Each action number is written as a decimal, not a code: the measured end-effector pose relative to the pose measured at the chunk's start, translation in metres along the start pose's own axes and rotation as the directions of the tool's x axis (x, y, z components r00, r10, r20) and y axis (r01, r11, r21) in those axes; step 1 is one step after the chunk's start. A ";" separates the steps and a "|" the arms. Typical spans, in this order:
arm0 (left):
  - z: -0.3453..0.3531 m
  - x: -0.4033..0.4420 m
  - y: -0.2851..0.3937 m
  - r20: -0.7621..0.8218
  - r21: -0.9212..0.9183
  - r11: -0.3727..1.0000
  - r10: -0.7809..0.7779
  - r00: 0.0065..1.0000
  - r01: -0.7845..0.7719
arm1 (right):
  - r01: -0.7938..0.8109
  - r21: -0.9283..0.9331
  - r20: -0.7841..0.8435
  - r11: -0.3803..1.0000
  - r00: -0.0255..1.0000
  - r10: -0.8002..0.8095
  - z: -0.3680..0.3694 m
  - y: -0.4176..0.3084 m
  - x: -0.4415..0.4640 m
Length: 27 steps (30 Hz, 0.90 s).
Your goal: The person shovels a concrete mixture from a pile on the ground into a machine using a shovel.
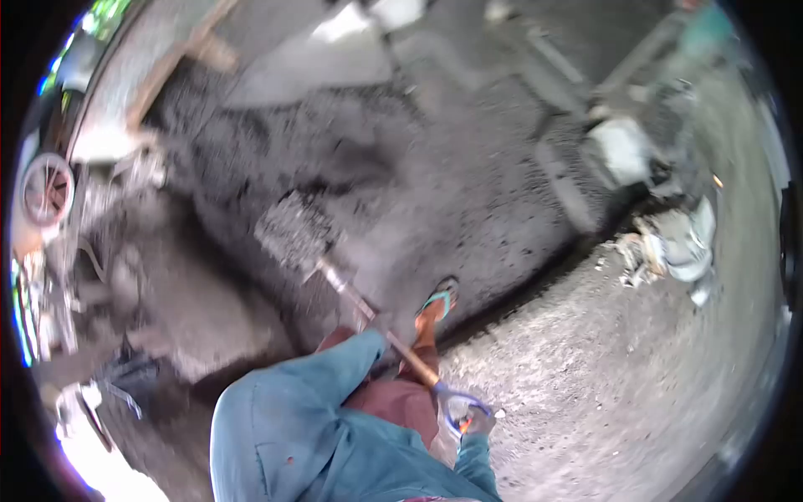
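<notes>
A shovel (401, 350) runs diagonally across the middle, its blade loaded with a grey, lumpy wet mix (297, 230). My right hand (478, 420) is closed round the blue D-shaped handle at the lower end. The blue left sleeve reaches the shaft, where my left hand (366, 316) grips it; blur and the sleeve hide most of its fingers. Under and beyond the blade lies dark grey wet material (376, 159). One foot in a turquoise-strapped sandal (443, 294) stands beside the shaft.
A raised rough ledge (552, 360) borders the pit on the right, with crumpled sacks (677, 243) on it. A pale block (619, 151) sits at upper right. On the left are an earth mound (192, 293), a wheel (48, 190) and a dark bag (130, 372).
</notes>
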State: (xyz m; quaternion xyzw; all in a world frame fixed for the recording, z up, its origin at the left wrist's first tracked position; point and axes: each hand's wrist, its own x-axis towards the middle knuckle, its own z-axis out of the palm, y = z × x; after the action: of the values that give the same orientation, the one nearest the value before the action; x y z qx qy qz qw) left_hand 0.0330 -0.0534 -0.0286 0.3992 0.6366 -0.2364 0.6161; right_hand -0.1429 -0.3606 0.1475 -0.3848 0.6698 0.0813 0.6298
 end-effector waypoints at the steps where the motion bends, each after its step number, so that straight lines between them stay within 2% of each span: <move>1: 0.004 -0.023 0.005 0.075 0.042 0.999 0.028 0.997 -0.032 | -0.005 0.049 -0.002 0.999 1.000 0.005 -0.007 -0.005 -0.017; 2: 0.006 -0.043 0.010 0.149 0.079 0.994 0.057 0.987 -0.069 | -0.018 0.102 0.006 0.995 1.000 0.018 -0.015 -0.003 -0.023; 3: 0.021 -0.065 0.023 0.081 -0.049 0.997 -0.050 0.995 0.054 | -0.032 0.145 0.021 0.989 0.999 0.029 -0.028 0.006 -0.024; 6: 0.080 -0.170 0.059 0.164 0.020 0.988 0.149 0.975 -0.155 | 0.026 0.368 0.133 0.929 0.988 -0.080 -0.051 0.043 -0.007; 7: 0.100 -0.199 0.071 0.291 0.056 0.976 0.186 0.939 -0.210 | 0.122 0.426 0.101 0.896 0.978 -0.182 -0.042 0.037 -0.008; 9: 0.149 -0.260 0.104 0.522 0.099 0.944 0.220 0.824 -0.315 | 0.308 0.512 0.014 0.802 0.931 -0.366 -0.022 0.021 -0.013; 11: 0.202 -0.342 0.135 0.698 0.052 0.939 0.210 0.685 -0.340 | 0.481 0.564 -0.092 0.671 0.844 -0.528 0.003 -0.003 -0.016; 13: 0.260 -0.376 0.168 0.880 0.005 0.919 0.183 0.438 -0.394 | 0.645 0.413 -0.312 0.643 0.764 -0.565 0.037 -0.066 -0.084; 15: 0.289 -0.461 0.204 0.982 -0.039 0.924 0.107 0.157 -0.381 | 0.826 0.264 -0.399 0.499 0.564 -0.723 0.079 -0.123 -0.195; 16: 0.307 -0.482 0.222 0.989 0.003 0.937 0.049 0.140 -0.350 | 0.916 0.014 -0.498 0.401 0.354 -0.792 0.099 -0.127 -0.215; 17: 0.320 -0.499 0.237 0.993 0.048 0.947 -0.011 0.118 -0.319 | 0.942 0.020 -0.350 0.335 0.320 -0.880 0.104 -0.121 -0.217; 18: 0.327 -0.514 0.250 0.992 0.073 0.941 -0.035 0.117 -0.330 | 0.982 -0.168 -0.284 0.084 0.033 -0.958 0.122 -0.129 -0.225; 19: 0.330 -0.527 0.261 0.991 0.096 0.936 -0.058 0.120 -0.340 | 0.926 -0.333 -0.161 -0.178 -0.242 -0.957 0.144 -0.144 -0.239; 20: 0.329 -0.535 0.270 0.989 0.118 0.929 -0.077 0.130 -0.350 | 0.851 -0.403 -0.031 -0.338 -0.381 -0.924 0.160 -0.159 -0.261; 21: 0.334 -0.528 0.279 0.985 0.115 0.889 -0.042 0.170 -0.443 | 0.752 -0.444 0.108 -0.486 -0.494 -0.863 0.176 -0.169 -0.281; 23: 0.357 -0.475 0.296 0.967 0.130 0.780 0.038 0.254 -0.612 | 0.574 -0.572 0.327 -0.587 -0.497 -0.804 0.215 -0.173 -0.278; 24: 0.367 -0.447 0.302 0.957 0.141 0.780 0.050 0.285 -0.609 | 0.471 -0.611 0.440 -0.636 -0.466 -0.767 0.227 -0.168 -0.265; 27: 0.327 -0.463 0.293 0.978 0.050 0.749 0.097 0.184 -0.660 | 0.500 -0.665 0.333 -0.554 -0.466 -0.820 0.213 -0.140 -0.173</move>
State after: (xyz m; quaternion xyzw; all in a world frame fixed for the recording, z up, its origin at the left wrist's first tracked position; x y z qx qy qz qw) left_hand 0.4263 -0.2462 0.4362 0.4674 -0.0549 -0.3995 0.7867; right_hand 0.0947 -0.2590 0.3156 -0.9282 0.0830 -0.3614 0.0304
